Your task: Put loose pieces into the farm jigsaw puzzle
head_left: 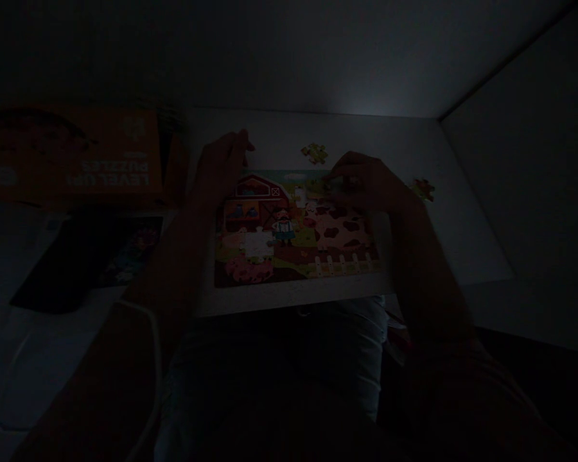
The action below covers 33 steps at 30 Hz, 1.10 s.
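Observation:
The scene is very dark. A farm jigsaw puzzle (289, 224), mostly assembled, lies on the white table, showing a barn, a farmer, a cow and a fence. White gaps show at its lower left and near the top middle. My left hand (224, 160) is at its upper left corner, fingers curled in; whether they hold anything is hidden. Over its upper right part, my right hand (361, 179) is bent down with fingertips pinched on a green puzzle piece (318, 187) at the picture's surface. A loose puzzle piece (315, 153) lies just beyond the top edge.
Another loose piece (422, 189) lies right of my right wrist. An orange puzzle box (72, 154) stands at the left, above a dark flat object (67, 263) and a printed sheet (135, 247). A white wall (318, 64) rises behind the table (462, 224).

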Available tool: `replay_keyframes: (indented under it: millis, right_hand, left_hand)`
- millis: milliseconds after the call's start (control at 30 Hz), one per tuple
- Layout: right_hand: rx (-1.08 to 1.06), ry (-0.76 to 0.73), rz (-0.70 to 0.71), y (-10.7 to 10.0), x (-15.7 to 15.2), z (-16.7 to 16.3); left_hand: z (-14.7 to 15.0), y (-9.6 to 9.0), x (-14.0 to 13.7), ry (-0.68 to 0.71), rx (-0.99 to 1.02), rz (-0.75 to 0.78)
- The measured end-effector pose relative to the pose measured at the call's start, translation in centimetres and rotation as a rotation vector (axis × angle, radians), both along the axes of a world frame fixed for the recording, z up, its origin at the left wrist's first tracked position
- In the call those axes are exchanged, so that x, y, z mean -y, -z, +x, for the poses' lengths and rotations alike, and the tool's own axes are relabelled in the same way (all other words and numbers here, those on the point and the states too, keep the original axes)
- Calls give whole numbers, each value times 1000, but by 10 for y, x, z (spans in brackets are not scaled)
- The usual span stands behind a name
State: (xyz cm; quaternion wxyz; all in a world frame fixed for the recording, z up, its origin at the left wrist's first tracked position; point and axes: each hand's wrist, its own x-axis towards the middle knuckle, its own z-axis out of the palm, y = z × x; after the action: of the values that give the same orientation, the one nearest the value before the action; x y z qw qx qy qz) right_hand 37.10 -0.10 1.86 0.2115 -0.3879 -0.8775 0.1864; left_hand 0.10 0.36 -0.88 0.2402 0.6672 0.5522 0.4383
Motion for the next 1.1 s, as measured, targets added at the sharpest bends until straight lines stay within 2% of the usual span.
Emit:
replay_keyframes:
  millis: [167,267,533,700,833,967,1100]
  right_hand:
    - [-59,143,-2,-12,0,25]
    - [-47,128,-57,-13,-1,33]
    - [16,36,-203,-6,-1,25]
    - [-1,107,-121,3,-5,26]
    - [87,194,-31,16,-10,26]
    - [179,220,-47,25,-10,28]
    - [176,219,-65,24,-7,26]
  left_hand:
    - [3,-21,12,1,-113,-176]
    - [6,-30,18,-16,-141,-217]
    - [4,-25,12,-13,-132,-206]
    - [4,-24,13,-27,-157,-228]
    - [4,-21,13,-6,-113,-132]
    - [4,-22,12,-18,-81,-160]
    - [6,-26,13,-45,-116,-214]
